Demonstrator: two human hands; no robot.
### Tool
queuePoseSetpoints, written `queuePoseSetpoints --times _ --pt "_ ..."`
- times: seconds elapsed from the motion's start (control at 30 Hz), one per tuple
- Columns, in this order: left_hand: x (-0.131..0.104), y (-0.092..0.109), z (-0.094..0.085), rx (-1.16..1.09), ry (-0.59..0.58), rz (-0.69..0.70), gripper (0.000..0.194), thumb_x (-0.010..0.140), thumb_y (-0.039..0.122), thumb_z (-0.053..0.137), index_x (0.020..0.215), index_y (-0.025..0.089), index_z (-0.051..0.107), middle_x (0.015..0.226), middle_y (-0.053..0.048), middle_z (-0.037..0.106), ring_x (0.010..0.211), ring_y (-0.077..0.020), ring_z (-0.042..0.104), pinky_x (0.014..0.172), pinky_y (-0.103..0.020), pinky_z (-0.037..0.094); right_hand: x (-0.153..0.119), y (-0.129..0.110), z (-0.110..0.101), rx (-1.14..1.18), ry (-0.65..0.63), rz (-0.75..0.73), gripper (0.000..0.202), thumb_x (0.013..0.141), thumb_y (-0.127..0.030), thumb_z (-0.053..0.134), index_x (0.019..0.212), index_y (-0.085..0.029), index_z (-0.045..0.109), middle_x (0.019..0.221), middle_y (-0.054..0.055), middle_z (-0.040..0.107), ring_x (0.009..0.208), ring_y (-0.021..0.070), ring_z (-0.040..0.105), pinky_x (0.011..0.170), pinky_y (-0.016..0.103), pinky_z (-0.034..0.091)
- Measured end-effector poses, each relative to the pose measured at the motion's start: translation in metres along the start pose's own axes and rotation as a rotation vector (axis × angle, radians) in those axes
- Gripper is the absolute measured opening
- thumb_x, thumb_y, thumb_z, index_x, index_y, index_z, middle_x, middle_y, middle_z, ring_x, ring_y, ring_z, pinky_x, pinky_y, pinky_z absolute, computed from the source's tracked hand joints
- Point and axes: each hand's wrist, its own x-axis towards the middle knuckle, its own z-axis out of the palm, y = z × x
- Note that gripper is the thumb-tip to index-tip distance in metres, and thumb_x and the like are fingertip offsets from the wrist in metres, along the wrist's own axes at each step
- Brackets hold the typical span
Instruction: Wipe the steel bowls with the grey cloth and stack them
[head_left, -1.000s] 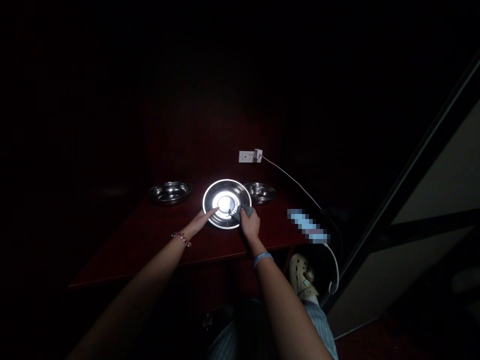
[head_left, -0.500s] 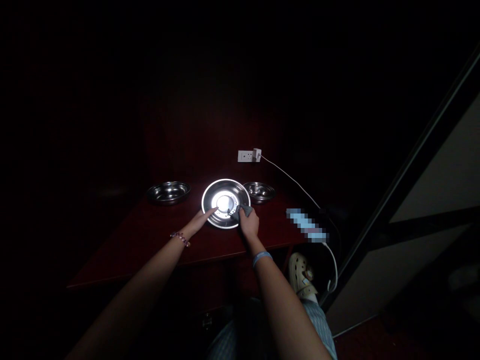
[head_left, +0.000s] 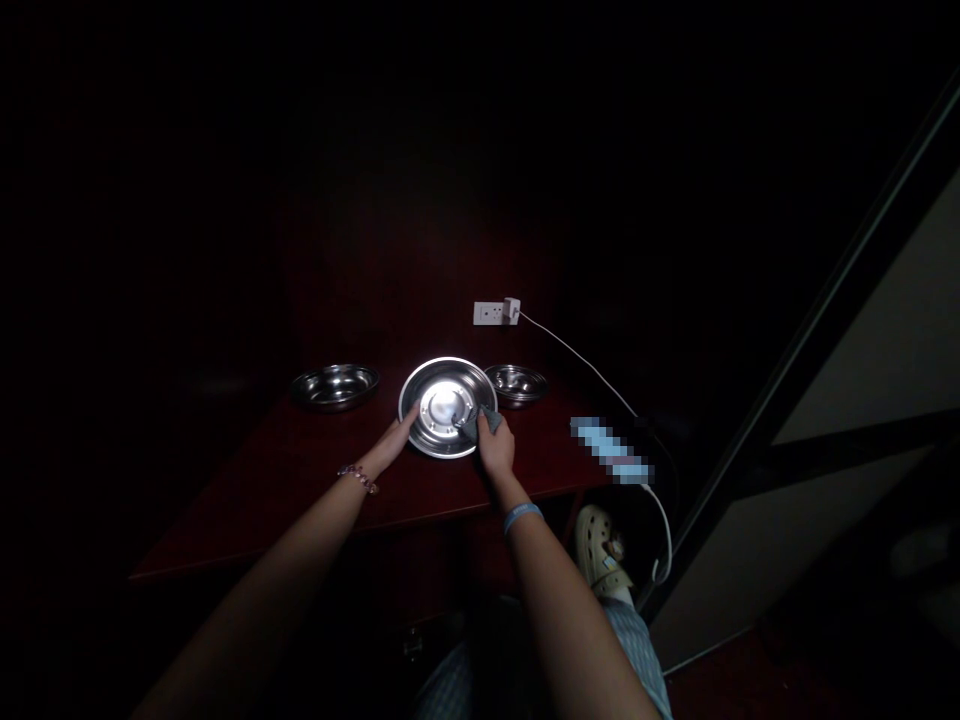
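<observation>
A shiny steel basin (head_left: pixel 442 385) is tilted toward me above the dark red table. My left hand (head_left: pixel 392 443) grips its left rim, thumb on the inside and the other fingers hidden behind. In my right hand (head_left: pixel 496 446) is a bunched grey cloth (head_left: pixel 471 427), pressed against the lower right of the basin's inner wall. Whether the right fingers also hold the rim, I cannot tell. Behind to the left sits a second steel basin (head_left: pixel 335 386), and a third, smaller one (head_left: pixel 516 384) is partly covered by the held basin.
The red table (head_left: pixel 300 500) ends in front of me. A charger (head_left: pixel 511 309) in the wall socket (head_left: pixel 487 314) feeds a white cable (head_left: pixel 581 357) running down right, near a blurred-out blue item (head_left: pixel 611 450). My shoe (head_left: pixel 598 550) is below the table's right end.
My left thumb has drawn back from the basin's centre to its left rim. The basin has turned slightly and shifted a little left. The cloth stays at the lower right.
</observation>
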Motion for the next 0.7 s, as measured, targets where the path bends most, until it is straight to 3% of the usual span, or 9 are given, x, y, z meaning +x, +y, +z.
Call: queuePoseSetpoints --times 0.4,0.57,0.63,0.7 --pt "0.002 0.001 -0.002 0.068 -0.005 0.068 0.067 0.102 0.055 0.052 0.154 0.011 0.054 0.157 -0.018 0.056 0.151 -0.0297 0.048 0.129 -0.042 0.029 0.003 -0.002 0.001 0.335 0.137 -0.005 0.041 0.085 -0.056 0.07 0.098 -0.017 0.077 0.104 0.014 0.082 0.098 0.0286 0.076 0.09 0.036 0.055" --pt "0.001 0.002 -0.001 0.075 0.013 0.083 0.067 0.104 0.057 0.047 0.151 0.011 0.056 0.157 -0.017 0.057 0.154 -0.0293 0.043 0.129 -0.04 0.028 0.011 0.002 0.001 0.551 0.208 0.025 0.053 0.085 -0.059 0.067 0.111 -0.014 0.075 0.115 0.015 0.08 0.109 0.0285 0.073 0.096 0.038 0.055" --pt "0.003 0.002 -0.002 0.063 0.034 0.056 0.068 0.105 0.058 0.044 0.153 0.011 0.055 0.157 -0.017 0.058 0.154 -0.0293 0.044 0.129 -0.04 0.029 0.014 0.003 0.0 0.672 0.229 0.084 0.054 0.089 -0.058 0.061 0.121 -0.016 0.072 0.113 0.012 0.079 0.103 0.025 0.074 0.088 0.035 0.057" --pt "0.006 0.002 -0.004 0.038 0.066 0.028 0.07 0.105 0.06 0.041 0.153 0.012 0.054 0.156 -0.017 0.059 0.152 -0.029 0.047 0.129 -0.04 0.029 0.016 0.002 -0.001 0.806 0.156 0.115 0.056 0.093 -0.061 0.052 0.126 -0.019 0.068 0.1 0.007 0.08 0.084 0.021 0.074 0.071 0.03 0.058"
